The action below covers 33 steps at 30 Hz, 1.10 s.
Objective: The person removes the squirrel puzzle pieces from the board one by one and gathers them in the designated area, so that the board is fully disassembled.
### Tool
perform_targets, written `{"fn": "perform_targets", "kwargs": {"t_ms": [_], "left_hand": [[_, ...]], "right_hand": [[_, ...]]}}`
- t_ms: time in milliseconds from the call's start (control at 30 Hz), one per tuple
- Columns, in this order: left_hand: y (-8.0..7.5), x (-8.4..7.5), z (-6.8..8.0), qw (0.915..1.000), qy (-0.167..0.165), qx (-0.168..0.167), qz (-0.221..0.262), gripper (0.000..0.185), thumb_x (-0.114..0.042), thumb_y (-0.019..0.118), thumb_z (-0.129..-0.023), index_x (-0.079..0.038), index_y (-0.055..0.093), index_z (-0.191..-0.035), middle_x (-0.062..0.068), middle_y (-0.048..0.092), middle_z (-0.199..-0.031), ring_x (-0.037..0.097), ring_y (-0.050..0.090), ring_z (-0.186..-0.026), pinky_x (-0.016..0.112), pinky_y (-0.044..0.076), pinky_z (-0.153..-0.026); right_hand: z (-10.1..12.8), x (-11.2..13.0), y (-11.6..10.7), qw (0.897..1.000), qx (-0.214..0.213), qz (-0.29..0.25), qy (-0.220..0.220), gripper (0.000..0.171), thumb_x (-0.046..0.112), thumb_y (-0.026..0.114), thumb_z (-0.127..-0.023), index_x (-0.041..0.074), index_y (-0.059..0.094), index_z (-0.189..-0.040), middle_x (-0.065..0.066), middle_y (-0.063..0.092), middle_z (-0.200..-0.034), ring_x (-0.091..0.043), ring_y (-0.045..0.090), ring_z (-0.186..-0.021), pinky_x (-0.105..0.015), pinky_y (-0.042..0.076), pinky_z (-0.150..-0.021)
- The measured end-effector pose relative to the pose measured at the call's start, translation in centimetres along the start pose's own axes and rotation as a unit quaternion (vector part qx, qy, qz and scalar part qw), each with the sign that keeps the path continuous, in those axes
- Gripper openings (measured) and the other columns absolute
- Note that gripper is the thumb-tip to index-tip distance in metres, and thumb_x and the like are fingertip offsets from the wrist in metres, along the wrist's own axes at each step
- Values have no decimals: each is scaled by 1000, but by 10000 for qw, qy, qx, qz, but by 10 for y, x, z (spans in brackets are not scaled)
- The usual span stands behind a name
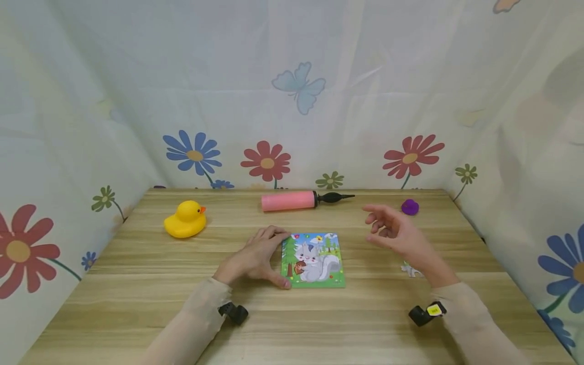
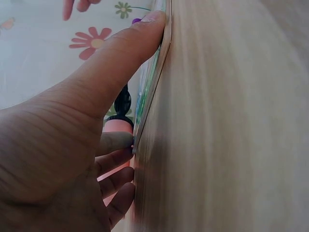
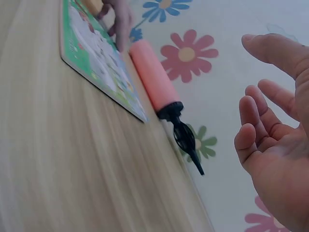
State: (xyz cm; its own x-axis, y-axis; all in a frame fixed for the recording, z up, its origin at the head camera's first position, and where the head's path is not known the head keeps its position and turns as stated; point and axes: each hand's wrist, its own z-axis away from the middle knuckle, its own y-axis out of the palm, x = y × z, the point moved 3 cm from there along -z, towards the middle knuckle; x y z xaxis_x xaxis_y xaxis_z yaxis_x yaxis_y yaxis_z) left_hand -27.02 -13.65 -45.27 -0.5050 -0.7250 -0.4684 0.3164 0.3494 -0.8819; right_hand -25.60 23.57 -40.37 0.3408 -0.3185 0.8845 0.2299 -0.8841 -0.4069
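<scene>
A square picture puzzle board (image 1: 315,261) showing a grey squirrel with an acorn lies on the table in front of me. My left hand (image 1: 257,256) holds its left side, the thumb at the near corner and the index finger at the far one; the left wrist view shows the thumb (image 2: 120,55) over the board's edge. To the right of the board, my right hand (image 1: 397,233) hovers above the table with loosely bent fingers and nothing between them. Beneath the right wrist, partly hidden, lies a small grey-and-white piece (image 1: 410,270).
A pink hand pump (image 1: 288,201) with a black nozzle lies behind the board. The yellow rubber duck (image 1: 186,219) sits at the left, and a small purple duck-like toy (image 1: 410,207) at the back right. Flower-printed curtains (image 1: 219,101) surround the wooden table (image 1: 137,304).
</scene>
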Motion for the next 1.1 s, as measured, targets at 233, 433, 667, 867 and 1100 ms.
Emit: {"fn": "perform_targets", "kwargs": {"t_ms": [233,433,667,867,1100], "left_hand": [[-1,-1,0,10000,19,-3,23,130,-61,102,-73,-5,39,-172,16,35,-174,39,31,-159,69,29,-130],[-2,-1,1,10000,26,-15,35,130,-60,103,-73,-5,39,-171,16,36,-174,39,32,-158,68,29,-130],[0,0,0,10000,19,-15,23,130,-61,103,-72,-6,39,-172,15,36,-173,39,32,-158,68,29,-130],[1,0,-1,10000,46,-43,22,130,-61,103,-72,-5,39,-171,15,36,-173,39,33,-158,68,28,-131],[1,1,-2,10000,28,-65,16,130,-61,103,-72,-5,40,-171,14,37,-173,38,33,-158,67,28,-131]], "right_hand": [[-5,-3,26,9997,173,146,111,62,8,86,-98,9,60,-155,-18,63,-127,-30,63,-107,-24,56,-81],[-3,-13,47,9985,398,332,169,66,11,92,-93,8,63,-153,-23,65,-125,-30,64,-103,-24,56,-78],[-1,-27,68,9948,914,217,386,72,18,95,-91,3,63,-153,-17,68,-119,-27,65,-97,-25,56,-77],[1,-34,77,9912,1200,276,493,70,22,95,-91,4,64,-152,-12,67,-118,-26,62,-96,-23,54,-78],[3,-37,81,9893,1343,463,344,68,22,97,-89,2,67,-147,-12,66,-110,-24,58,-95,-23,51,-77]]}}
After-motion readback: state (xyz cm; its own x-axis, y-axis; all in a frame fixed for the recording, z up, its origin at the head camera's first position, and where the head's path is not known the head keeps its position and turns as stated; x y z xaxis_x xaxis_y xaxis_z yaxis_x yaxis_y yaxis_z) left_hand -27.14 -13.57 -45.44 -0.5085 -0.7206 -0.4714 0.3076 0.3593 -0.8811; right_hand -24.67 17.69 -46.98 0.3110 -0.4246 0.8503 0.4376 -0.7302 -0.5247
